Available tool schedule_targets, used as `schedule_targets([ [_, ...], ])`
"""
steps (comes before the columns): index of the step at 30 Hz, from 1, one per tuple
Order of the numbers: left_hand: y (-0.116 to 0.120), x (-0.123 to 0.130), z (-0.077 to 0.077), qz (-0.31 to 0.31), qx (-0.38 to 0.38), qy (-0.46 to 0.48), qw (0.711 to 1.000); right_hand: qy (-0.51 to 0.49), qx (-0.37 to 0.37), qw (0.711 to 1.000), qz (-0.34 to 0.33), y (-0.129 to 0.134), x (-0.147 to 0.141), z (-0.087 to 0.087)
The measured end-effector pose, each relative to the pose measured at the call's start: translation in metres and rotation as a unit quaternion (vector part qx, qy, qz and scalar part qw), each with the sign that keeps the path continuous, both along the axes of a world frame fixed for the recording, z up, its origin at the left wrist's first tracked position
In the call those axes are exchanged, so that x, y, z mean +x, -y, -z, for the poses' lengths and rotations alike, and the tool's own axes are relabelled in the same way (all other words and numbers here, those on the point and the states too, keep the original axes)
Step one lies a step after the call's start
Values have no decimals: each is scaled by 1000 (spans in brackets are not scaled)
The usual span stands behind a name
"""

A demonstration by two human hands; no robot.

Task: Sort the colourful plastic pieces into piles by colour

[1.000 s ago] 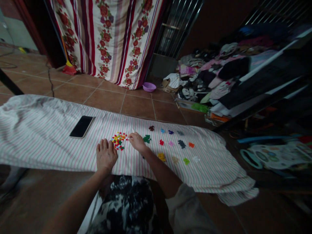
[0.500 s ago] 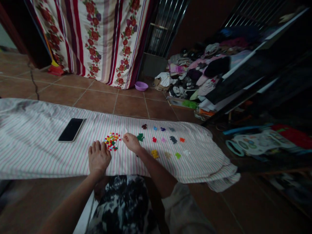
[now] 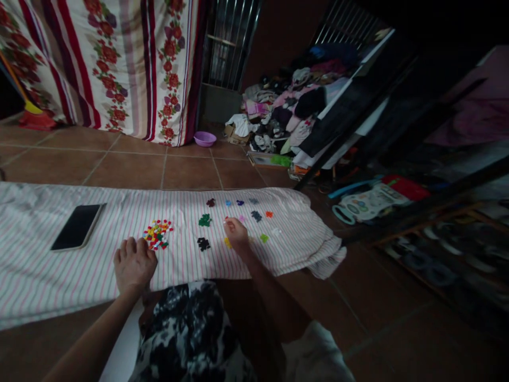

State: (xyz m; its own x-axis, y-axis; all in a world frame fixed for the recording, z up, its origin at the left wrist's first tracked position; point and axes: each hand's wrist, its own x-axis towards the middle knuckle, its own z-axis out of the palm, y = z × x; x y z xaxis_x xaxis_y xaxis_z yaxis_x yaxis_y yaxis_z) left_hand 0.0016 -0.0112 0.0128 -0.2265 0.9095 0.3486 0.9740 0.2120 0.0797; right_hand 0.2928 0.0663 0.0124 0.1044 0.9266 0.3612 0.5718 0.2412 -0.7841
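My left hand (image 3: pixel 135 261) lies palm down on the striped cloth (image 3: pixel 119 212), fingers loosely spread, at the near left edge of a mixed pile of small coloured pieces (image 3: pixel 158 234). My right hand (image 3: pixel 237 234) has its fingers pinched together over the sorted clusters. A bit of red shows at its fingertips; whether it is held or lying on the cloth I cannot tell. Left of this hand are a green cluster (image 3: pixel 204 220) and a black cluster (image 3: pixel 203 244). A yellow cluster (image 3: pixel 227 242) is partly hidden by the hand.
A phone (image 3: pixel 77 227) lies on the cloth at left. More small clusters, among them dark grey (image 3: pixel 256 216), orange (image 3: pixel 269 214) and lime green (image 3: pixel 264 239), sit at right. Beyond are a purple basin (image 3: pixel 205 139) and a heap of clothes (image 3: pixel 286 106) on the floor.
My right hand has moved right, from beside the mixed pile to the sorted clusters, uncovering the black cluster. My left hand stays by the mixed pile. The view has turned right.
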Motion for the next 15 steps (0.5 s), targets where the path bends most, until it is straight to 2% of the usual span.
schedule_targets([
  [3,2,-1,0,3,-1,-20,1000,28,7,993,113,11,60,-3],
  [6,5,0,-3,1,-8,-35,999,66,17,978,199,22,118,-5],
  [8,6,2,-5,-2,-13,-41,999,94,-2,965,245,29,149,-7],
  [11,6,4,-9,-3,-28,-48,998,142,-62,946,286,38,182,-6],
  [15,7,7,-10,3,-56,-45,997,186,-152,921,307,44,201,-1],
])
